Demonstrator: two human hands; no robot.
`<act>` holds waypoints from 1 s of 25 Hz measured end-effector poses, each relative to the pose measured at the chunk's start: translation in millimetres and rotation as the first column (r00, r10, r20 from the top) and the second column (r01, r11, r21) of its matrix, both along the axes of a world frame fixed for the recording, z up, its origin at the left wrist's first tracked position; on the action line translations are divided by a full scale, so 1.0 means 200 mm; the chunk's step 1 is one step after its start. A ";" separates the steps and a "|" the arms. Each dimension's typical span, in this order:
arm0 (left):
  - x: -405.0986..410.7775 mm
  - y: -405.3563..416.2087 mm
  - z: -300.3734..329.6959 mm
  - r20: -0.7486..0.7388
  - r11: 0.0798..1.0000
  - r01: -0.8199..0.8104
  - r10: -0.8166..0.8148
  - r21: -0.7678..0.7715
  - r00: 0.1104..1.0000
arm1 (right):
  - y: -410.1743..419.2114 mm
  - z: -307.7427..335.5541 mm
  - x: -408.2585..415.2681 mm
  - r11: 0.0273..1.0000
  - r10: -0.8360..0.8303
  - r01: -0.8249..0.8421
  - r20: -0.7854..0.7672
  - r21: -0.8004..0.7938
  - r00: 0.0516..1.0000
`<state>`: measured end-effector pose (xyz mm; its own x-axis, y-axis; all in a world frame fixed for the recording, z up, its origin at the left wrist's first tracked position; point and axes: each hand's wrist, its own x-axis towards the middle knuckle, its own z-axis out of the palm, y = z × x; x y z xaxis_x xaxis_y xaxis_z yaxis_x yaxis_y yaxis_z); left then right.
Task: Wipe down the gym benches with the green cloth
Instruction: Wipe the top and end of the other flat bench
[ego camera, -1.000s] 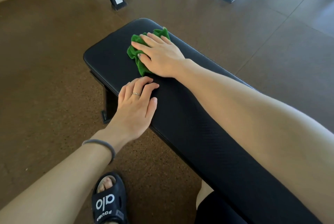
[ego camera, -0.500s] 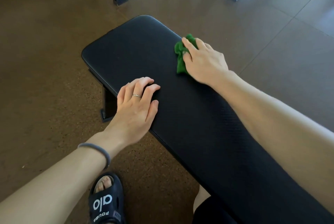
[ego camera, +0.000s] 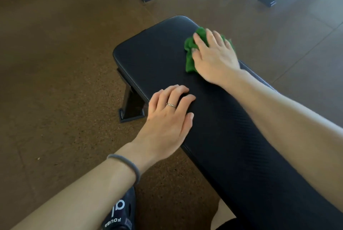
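Head view: my right hand [ego camera: 213, 58] presses flat fingers on the green cloth [ego camera: 190, 57]; left hand [ego camera: 167, 118] rests loosely open on the bench [ego camera: 148, 53]. I should push firmly, covering every edge.

A black padded bench [ego camera: 159, 58] on brown floor [ego camera: 55, 62] carries a crumpled green cloth [ego camera: 190, 58] near its far right edge, under the right hand [ego camera: 213, 58]; the left hand [ego camera: 167, 118] rests at its left edge

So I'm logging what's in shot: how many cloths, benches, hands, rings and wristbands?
green cloth: 1
bench: 1
hands: 2, left hand and right hand
ring: 1
wristband: 1
Total: 6
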<state>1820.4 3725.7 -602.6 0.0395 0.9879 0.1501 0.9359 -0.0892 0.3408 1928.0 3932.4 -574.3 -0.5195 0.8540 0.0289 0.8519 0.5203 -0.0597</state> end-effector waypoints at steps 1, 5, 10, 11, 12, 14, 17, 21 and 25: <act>0.00 0.01 -0.01 -0.012 1.000 0.001 0.000 0.001 1.000 | 0.05 0.01 -0.15 0.999 0.035 -0.035 -0.001 -0.029 0.999; -0.07 -0.02 0.04 0.016 0.993 0.114 -0.114 -0.039 0.993 | -0.08 0.04 -0.39 0.923 0.383 -0.382 0.013 -0.036 0.924; -0.57 -0.05 0.13 0.369 0.828 -0.558 0.537 -0.058 0.758 | -0.56 0.00 0.05 0.920 0.391 -0.391 0.017 -0.003 0.920; -0.61 0.00 0.14 0.487 0.763 -0.600 0.630 -0.240 0.605 | -0.57 0.00 0.07 0.910 0.415 -0.415 0.035 -0.013 0.909; -0.60 0.06 0.12 0.577 0.743 -0.553 0.656 -0.377 0.487 | -0.52 0.01 0.03 0.899 0.438 -0.437 0.031 -0.015 0.899; -0.51 0.17 0.06 0.741 0.749 -0.480 0.619 -0.457 0.260 | -0.36 0.03 -0.19 0.906 0.423 -0.423 0.014 -0.018 0.906; -0.42 0.22 0.01 0.844 0.742 -0.507 0.535 -0.440 0.051 | -0.28 0.05 -0.44 0.957 0.287 -0.286 0.014 -0.052 0.958; -0.50 0.18 -0.01 0.840 0.730 -0.504 0.543 -0.461 0.020 | -0.70 0.00 -0.13 0.892 0.448 -0.450 0.044 0.042 0.893; -0.51 0.17 -0.01 0.871 0.750 -0.465 0.479 -0.470 -0.109 | -0.64 -0.02 -0.24 0.872 0.486 -0.488 0.037 0.049 0.873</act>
<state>1719.4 3759.0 -604.6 -0.5959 0.6911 -0.4090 -0.3596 0.2257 0.9054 1879.7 3804.7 -578.4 -0.8702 0.4900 0.0515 0.4905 0.8714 -0.0026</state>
